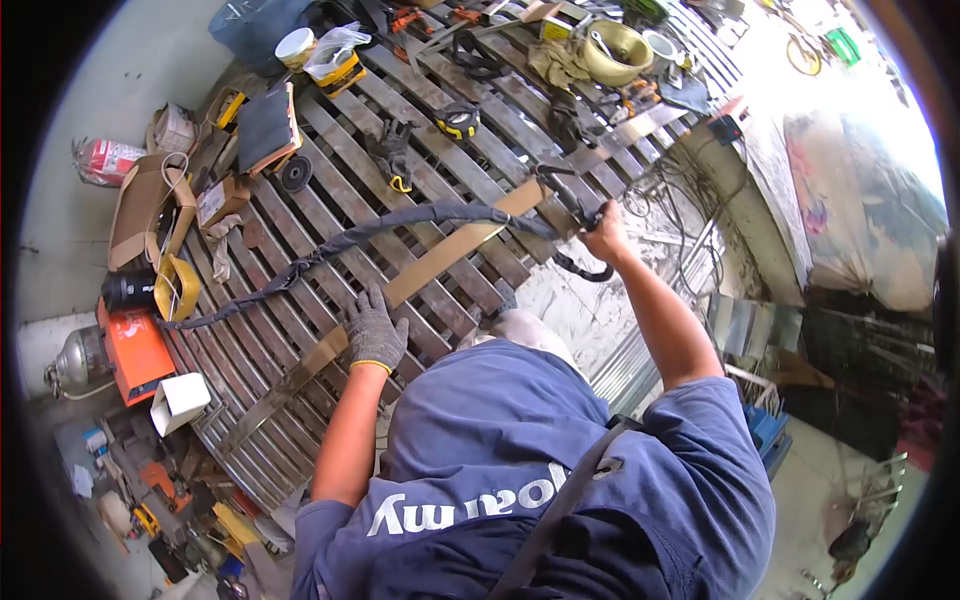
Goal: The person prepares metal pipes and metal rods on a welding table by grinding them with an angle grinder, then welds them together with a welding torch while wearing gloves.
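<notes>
So, the knit-gloved left hand (376, 332) lies across a flat strip (440, 262).

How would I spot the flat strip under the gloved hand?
Start with the big slatted bench. Find the gloved left hand there: it covers part of a long tan strip. Unlike the slats beneath, it runs crosswise.

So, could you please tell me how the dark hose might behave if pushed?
The dark hose probably bends, given its long curve across the slatted table. It may resist kinking, since it looks thick. Pushing it might tug the right hand, toward which it runs.
</notes>
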Demonstrator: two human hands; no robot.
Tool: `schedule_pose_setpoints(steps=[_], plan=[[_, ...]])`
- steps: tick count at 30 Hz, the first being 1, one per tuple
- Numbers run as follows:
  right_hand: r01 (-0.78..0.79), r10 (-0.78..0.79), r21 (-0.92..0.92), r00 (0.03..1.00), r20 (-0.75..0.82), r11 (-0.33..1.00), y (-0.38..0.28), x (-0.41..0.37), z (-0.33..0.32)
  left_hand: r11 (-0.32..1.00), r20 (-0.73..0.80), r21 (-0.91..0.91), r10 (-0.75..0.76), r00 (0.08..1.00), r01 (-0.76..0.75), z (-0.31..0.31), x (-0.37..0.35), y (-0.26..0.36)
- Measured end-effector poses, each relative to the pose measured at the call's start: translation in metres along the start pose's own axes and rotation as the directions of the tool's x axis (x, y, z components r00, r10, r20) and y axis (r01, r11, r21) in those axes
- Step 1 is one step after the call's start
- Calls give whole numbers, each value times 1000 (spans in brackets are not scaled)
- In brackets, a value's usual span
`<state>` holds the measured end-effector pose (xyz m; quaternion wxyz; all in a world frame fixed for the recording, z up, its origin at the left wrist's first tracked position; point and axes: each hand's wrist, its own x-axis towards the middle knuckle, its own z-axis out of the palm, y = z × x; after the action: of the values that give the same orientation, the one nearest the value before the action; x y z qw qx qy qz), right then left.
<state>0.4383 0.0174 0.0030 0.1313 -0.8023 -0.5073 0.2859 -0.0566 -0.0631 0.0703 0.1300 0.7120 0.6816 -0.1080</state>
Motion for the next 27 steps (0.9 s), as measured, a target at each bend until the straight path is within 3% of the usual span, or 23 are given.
schedule_pose_setpoints(steps=[2, 6, 8, 9, 11, 13, 14, 15, 17, 18, 19, 20, 21, 22, 23, 25, 26, 27], plan=[[4, 1, -45, 995, 103, 999, -9, 0, -14, 999, 27, 13, -42, 999, 41, 0, 5, 5], [139, -141, 23, 983, 118, 990, -26, 4, -60, 986, 169, -33, -155, 973, 162, -22, 19, 23], [127, -125, -5, 978, 165, 992, -58, -1, -108, 978, 98, -58, -193, 976, 199, -18, 21, 33], [201, -202, 17, 971, 130, 979, -68, -3, -131, 975, 56, -73, -207, 977, 211, -17, 25, 39], [254, -242, -34, 948, 207, 967, -118, -11, -197, 989, -158, -151, -22, 987, -2, -26, 36, 60], [279, -259, -64, 941, 218, 958, -164, -18, -252, 961, -348, -104, 207, 914, -257, -47, 56, 88], [372, -362, -51, 920, 148, 927, -182, -21, -272, 915, -329, -176, 292, 898, -362, -61, 67, 102], [360, -350, -140, 932, 91, 923, -212, -28, -296, 854, -319, -245, 376, 870, -460, -73, 80, 116], [570, -577, -90, 807, -122, 816, -236, -16, -328, 878, -184, -197, 404, 896, -436, -75, 107, 143], [643, -678, -228, 722, -140, 731, -256, -3, -352, 889, -115, -169, 412, 904, -426, -72, 122, 150], [684, -820, -462, 528, -221, 565, -282, 6, -374, 891, -51, -125, 433, 900, -436, -59, 143, 151], [583, -765, -498, 534, -360, 642, -290, 52, -400, 890, 17, -84, 450, 893, -447, -40, 166, 153], [571, -870, -658, 365, -332, 491, -306, 81, -429, 887, 88, -47, 462, 882, -460, -31, 179, 153], [766, -844, -385, 374, -384, 515, -359, 31, -432, 882, -17, -64, 467, 884, -467, -44, 178, 153], [513, -757, -560, 491, -431, 651, -393, 0, -431, 880, -24, -51, 472, 881, -472, -64, 178, 155], [761, -908, -504, 284, -308, 409, -392, 11, -428, 876, -29, -29, 480, 877, -481, -101, 177, 158], [786, -847, -336, 422, -323, 519, -401, 39, -431, 876, -21, -82, 476, 879, -476, -110, 182, 157], [788, -872, -379, 405, -274, 485, -402, 55, -431, 874, 66, -58, 485, 872, -482, -117, 186, 157]])
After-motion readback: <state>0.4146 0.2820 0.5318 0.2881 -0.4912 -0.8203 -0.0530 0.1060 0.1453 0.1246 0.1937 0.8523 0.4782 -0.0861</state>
